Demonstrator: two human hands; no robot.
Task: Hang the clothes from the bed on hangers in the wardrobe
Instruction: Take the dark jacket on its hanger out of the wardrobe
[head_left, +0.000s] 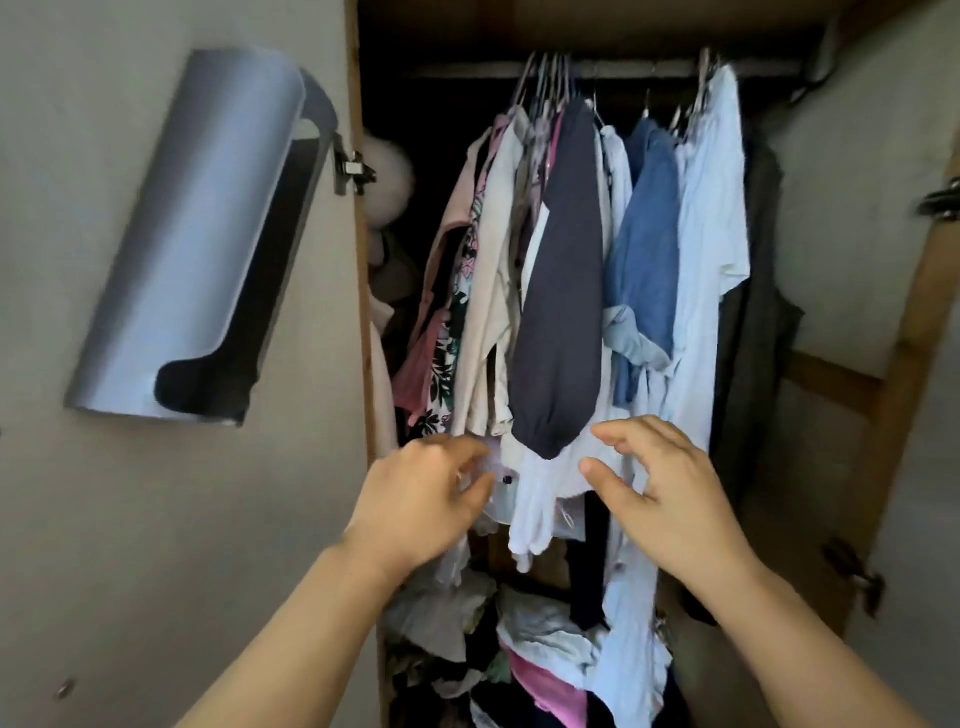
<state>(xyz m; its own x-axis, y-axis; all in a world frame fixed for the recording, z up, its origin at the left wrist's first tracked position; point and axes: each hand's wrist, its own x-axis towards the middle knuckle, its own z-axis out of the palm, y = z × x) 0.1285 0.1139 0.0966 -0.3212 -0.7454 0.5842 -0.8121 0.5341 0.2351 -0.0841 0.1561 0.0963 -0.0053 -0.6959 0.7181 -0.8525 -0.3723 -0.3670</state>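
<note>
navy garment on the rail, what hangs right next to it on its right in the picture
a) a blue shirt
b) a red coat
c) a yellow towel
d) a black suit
a) The navy garment hangs near the middle of the rail, and the blue shirt is the next coloured piece to its right in the picture, before the long pale blue one.

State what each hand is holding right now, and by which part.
Nothing is clearly held. The right hand is open in front of the white garment; the left hand is blurred at the hanging hems, so a grip cannot be told.
</note>
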